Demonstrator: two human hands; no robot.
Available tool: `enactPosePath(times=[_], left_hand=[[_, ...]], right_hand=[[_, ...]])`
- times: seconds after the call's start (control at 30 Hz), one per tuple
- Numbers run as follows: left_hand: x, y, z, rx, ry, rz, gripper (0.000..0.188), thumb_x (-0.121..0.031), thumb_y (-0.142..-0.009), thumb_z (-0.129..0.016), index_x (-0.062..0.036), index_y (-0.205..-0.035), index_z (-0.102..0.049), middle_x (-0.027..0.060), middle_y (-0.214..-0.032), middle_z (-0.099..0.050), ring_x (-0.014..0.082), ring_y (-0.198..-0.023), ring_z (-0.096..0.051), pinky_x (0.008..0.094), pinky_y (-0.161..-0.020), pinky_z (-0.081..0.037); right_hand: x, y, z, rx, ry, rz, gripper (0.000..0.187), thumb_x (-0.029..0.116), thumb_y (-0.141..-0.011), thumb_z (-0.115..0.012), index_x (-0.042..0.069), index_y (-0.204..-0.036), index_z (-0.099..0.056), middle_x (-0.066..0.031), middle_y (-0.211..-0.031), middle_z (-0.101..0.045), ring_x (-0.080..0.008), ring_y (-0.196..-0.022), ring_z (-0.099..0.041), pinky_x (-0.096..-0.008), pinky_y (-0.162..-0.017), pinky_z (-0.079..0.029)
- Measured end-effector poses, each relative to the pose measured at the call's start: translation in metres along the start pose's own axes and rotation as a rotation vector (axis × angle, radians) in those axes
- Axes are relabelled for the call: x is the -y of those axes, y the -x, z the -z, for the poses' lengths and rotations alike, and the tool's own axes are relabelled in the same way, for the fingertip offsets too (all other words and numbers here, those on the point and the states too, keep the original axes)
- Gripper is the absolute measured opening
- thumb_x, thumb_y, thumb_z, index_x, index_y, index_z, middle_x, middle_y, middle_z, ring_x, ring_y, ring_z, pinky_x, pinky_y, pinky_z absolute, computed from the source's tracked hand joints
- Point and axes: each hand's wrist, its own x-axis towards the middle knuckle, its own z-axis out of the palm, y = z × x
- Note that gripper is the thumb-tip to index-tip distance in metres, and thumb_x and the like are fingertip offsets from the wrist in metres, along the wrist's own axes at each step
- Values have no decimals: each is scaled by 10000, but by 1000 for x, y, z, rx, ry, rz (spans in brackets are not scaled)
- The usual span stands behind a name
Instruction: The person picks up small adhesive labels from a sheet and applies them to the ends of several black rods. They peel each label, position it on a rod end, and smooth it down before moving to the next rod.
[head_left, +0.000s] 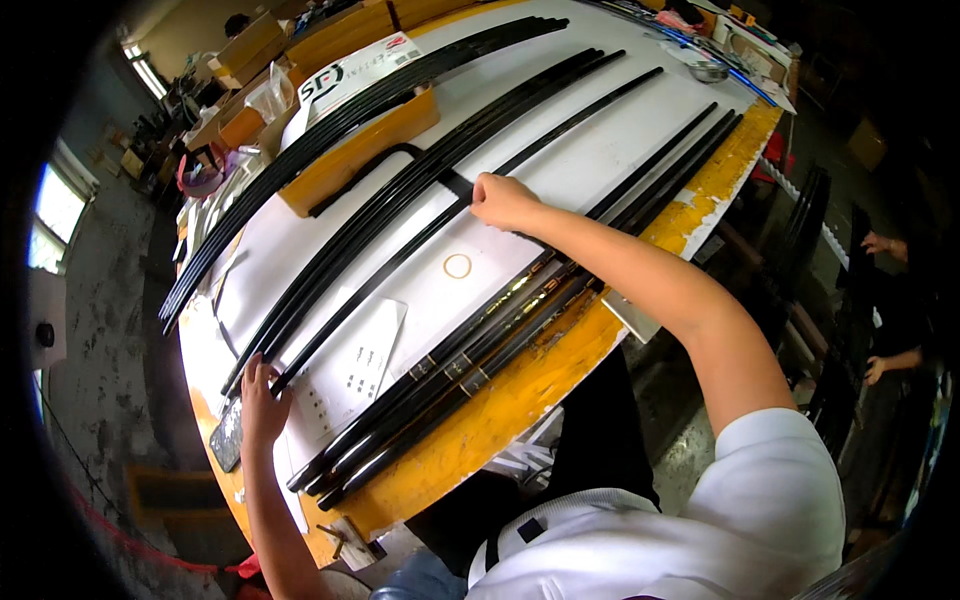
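Observation:
Several long black rods lie across the white-topped table. One single black rod (400,256) is set apart from a bundle of black rods (345,245) just beyond it. My right hand (503,203) is closed in a pinch on the single rod near its middle, beside a short dark strip (456,184) that reaches toward the bundle. At the rod's near left end, my left hand (264,408) has its thumb and fingers around the tip, close to the bundle's ends. Glossy black rods with gold markings (520,292) lie nearer to me along the table edge.
Another rod bundle (300,150) rests over a yellow-brown wooden block (360,150) at the far side. A printed white sheet (372,345), a tan ring (457,266) and a dark phone (227,437) lie on the table. At right, a co-worker's hands (880,370) show.

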Motion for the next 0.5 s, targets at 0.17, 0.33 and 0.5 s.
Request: enactPosePath(times=[0.17,0.33,0.5], left_hand=[[2,1,-4,28,82,35,292,-55,-763,-700,-21,-987,-517,197,-1412,-406,411,-1277,-416,453,-1020,-394],[-14,11,8,-38,-13,102,300,-10,-802,-660,-45,-1045,-488,159,-1183,-507,367,-1061,-546,434,-840,-470],[-29,15,11,-18,120,101,228,-52,-848,-626,-39,-1047,-514,147,-1011,-529,357,-880,-571,422,-697,-470]], right_hand=[[-16,4,-3,-99,259,223,224,141,-797,-591,44,-997,-560,-165,-946,-655,-369,-892,-621,-423,-769,-505],[-27,15,30,-179,464,308,290,137,-818,-591,69,-1084,-496,-118,-1106,-532,-344,-922,-599,-441,-789,-498],[-61,21,64,-147,504,256,303,125,-824,-589,77,-1101,-478,-111,-1129,-512,-332,-924,-595,-439,-786,-494]])
